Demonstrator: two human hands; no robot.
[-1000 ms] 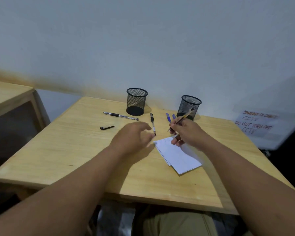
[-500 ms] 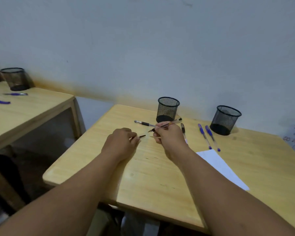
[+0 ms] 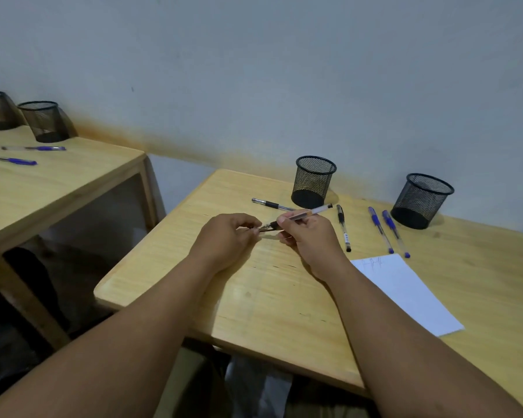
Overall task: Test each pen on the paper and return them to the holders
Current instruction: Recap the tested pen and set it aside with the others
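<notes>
Right hand [image 3: 308, 236] pinching clear pen [image 3: 307, 213], left hand [image 3: 227, 236] gripping its cap [image 3: 264, 227]

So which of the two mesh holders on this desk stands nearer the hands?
The left mesh holder, just behind the right hand; the other holder stands farther right, past the blue pens.

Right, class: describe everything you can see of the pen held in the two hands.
The pen has a clear plastic barrel with a dark end plug and a dark grip near the tip. It is held above the table, tilted, rear end toward the holders. The right hand pinches its barrel; the left hand meets its tip end, apparently holding the cap there.
</notes>
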